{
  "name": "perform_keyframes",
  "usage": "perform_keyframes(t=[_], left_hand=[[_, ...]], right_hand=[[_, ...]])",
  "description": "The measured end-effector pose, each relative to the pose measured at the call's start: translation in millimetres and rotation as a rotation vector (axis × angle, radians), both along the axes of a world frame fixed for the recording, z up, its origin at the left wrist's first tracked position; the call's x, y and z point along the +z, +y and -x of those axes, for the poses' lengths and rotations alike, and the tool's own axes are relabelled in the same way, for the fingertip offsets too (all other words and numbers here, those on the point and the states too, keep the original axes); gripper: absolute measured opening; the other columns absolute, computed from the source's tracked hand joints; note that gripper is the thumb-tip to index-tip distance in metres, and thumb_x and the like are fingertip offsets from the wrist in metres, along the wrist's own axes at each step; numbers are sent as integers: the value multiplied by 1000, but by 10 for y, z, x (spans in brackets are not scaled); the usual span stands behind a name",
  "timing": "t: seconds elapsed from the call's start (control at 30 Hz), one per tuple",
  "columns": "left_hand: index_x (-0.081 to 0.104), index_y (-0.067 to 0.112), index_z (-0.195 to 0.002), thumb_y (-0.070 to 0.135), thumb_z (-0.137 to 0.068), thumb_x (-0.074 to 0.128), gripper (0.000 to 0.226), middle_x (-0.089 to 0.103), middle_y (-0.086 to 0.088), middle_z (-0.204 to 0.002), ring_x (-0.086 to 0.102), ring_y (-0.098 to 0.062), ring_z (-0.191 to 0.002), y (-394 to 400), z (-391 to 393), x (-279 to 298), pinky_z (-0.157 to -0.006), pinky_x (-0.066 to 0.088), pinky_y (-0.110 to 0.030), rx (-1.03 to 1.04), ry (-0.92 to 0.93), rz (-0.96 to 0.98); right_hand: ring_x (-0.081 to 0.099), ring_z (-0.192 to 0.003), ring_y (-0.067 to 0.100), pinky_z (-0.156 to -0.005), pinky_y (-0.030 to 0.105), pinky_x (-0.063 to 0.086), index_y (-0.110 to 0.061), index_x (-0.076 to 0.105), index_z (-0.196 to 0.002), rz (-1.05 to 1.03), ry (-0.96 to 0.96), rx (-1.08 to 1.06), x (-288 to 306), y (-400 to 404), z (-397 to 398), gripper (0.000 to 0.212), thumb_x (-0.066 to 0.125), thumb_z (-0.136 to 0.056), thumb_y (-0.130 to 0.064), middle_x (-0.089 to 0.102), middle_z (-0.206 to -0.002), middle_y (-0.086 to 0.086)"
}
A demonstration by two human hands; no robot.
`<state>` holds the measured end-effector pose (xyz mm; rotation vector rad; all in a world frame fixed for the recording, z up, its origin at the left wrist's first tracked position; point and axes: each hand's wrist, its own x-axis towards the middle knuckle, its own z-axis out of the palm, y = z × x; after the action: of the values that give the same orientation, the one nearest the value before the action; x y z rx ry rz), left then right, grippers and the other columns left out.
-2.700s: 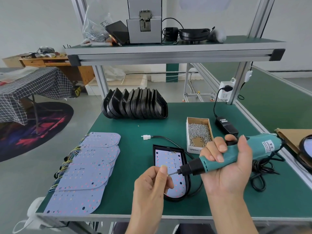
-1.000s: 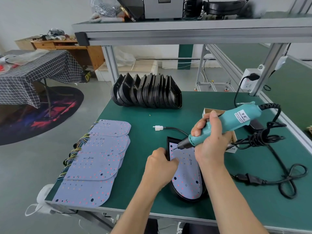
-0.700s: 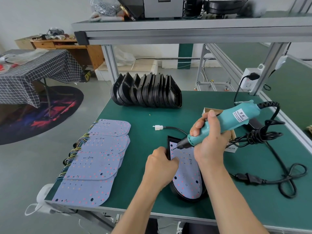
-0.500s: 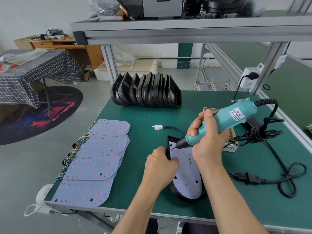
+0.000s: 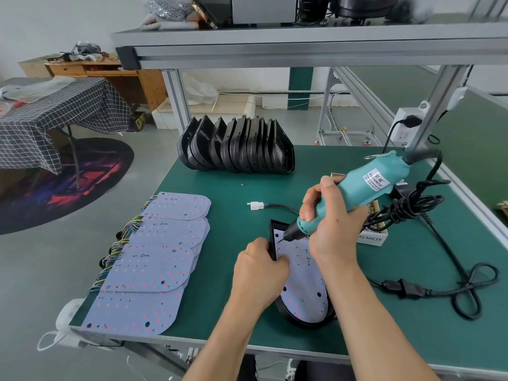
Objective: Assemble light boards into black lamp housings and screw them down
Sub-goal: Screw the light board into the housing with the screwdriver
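Head view: well left of both hands, a fanned stack of pale light boards [image 5: 154,259] with coloured wires along its left edge lies on the green table [image 5: 220,193]. Up and left of the grip, a row of black housings [image 5: 236,145] stands on edge at the table's far side. The left hand [image 5: 259,273] has its fingers curled over the left rim of the black housing [image 5: 308,317] lying flat, holding it down, with a light board [image 5: 305,279] seated inside. Just right of it, the right hand [image 5: 332,224] is wrapped tight around a teal electric screwdriver [image 5: 365,185], whose tip touches the board's far left corner. A white plug [image 5: 255,206] on a black lead lies just beyond the hands. Behind the right hand a small cardboard box [image 5: 373,235] is partly hidden, and a black cable [image 5: 439,287] loops right of it
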<state>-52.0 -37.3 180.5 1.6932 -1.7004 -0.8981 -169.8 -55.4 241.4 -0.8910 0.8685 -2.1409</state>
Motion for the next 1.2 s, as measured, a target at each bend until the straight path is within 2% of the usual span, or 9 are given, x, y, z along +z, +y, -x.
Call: perform_keyframes(t=[0.07, 0.17, 0.6, 0.8, 0.97, 1.1, 1.2], left_hand=[[40, 15, -70, 26, -83, 63, 29, 44, 7, -56, 39, -12, -44, 2, 5, 0, -41, 25, -21, 1, 1, 2], [41, 14, -71, 26, -83, 63, 28, 46, 5, -58, 39, -20, -53, 3, 16, 5, -47, 30, -29, 8, -4, 3], [42, 15, -70, 28, -83, 62, 28, 46, 6, -58, 41, -23, -57, 15, -4, 0, -50, 31, -31, 15, 6, -2], [39, 16, -68, 29, -83, 63, 30, 43, 7, -56, 40, -20, -55, 34, -9, 1, -49, 29, -30, 29, 4, -8], [42, 16, -70, 30, -84, 64, 30, 45, 9, -57, 40, -19, -56, 35, -34, 25, -50, 31, -30, 7, 46, -62], [38, 18, -68, 30, -84, 64, 33, 45, 15, -47, 37, -12, -49, 38, -14, 58, -42, 26, -20, -16, 59, -58], [41, 15, -72, 27, -85, 62, 28, 46, 10, -59, 40, -15, -55, 11, -6, 46, -47, 29, -27, -10, 21, -67]], right_hand=[[41, -39, 19, -50, 26, 38, -37, 62, -72, 4, -3, 18, -1, -2, -4, 24, 63, -89, -21, 57, -58, 0], [40, -39, 19, -49, 26, 39, -36, 62, -73, 6, 4, 41, -5, -7, -10, 24, 63, -90, -20, 58, -58, 2], [39, -40, 20, -48, 26, 38, -36, 60, -75, -16, 36, 56, -12, -18, -26, 25, 63, -92, -17, 54, -55, 2], [41, -41, 20, -49, 26, 39, -36, 61, -74, -7, 39, 75, 0, 11, -40, 25, 62, -92, -18, 56, -58, 2], [45, -44, 21, -51, 28, 40, -31, 65, -76, 5, 3, 101, 18, 49, -20, 16, 66, -90, -24, 61, -66, 4], [47, -45, 22, -54, 28, 41, -26, 65, -79, 20, -58, 57, 39, 109, 64, 11, 67, -90, -27, 60, -66, 5], [46, -45, 22, -54, 28, 42, -22, 64, -79, 17, -55, 27, 105, 153, 97, 11, 68, -88, -27, 60, -66, 7]])
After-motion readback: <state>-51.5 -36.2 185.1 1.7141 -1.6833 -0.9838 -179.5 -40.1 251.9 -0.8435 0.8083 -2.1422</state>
